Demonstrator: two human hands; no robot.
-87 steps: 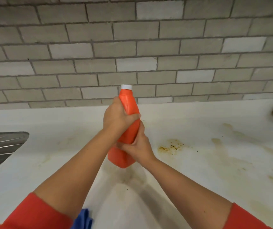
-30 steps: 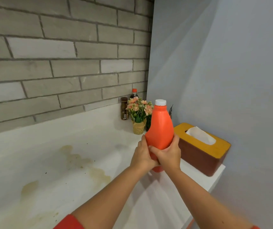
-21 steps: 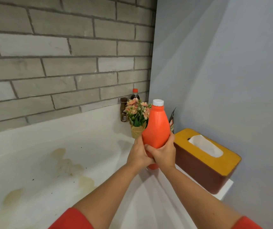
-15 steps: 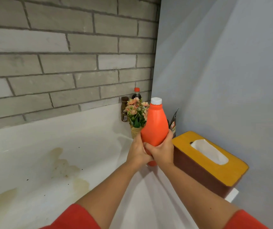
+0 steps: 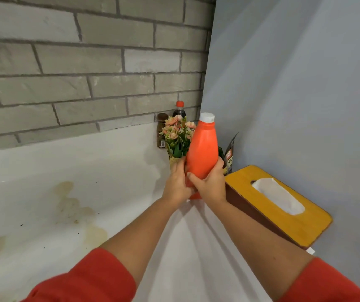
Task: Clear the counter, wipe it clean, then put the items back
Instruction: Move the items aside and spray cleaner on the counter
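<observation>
An orange bottle (image 5: 203,149) with a white cap stands upright near the right end of the white counter (image 5: 109,171). My left hand (image 5: 175,184) and my right hand (image 5: 210,184) both grip its lower half. The base of the bottle is at or just above the counter; I cannot tell if it touches. Yellow-brown stains (image 5: 72,203) and dark specks mark the counter to the left.
A small pot of pink flowers (image 5: 178,136), a brown jar (image 5: 161,132), a dark bottle with a red cap (image 5: 179,110) and a dark packet (image 5: 230,153) crowd the far corner. A tissue box with a yellow lid (image 5: 277,208) lies along the grey wall on the right.
I turned from the counter's middle to its right end, carrying the bottle in both hands. Over the last second the bottle moved closer to the flowers and lower toward the counter.
</observation>
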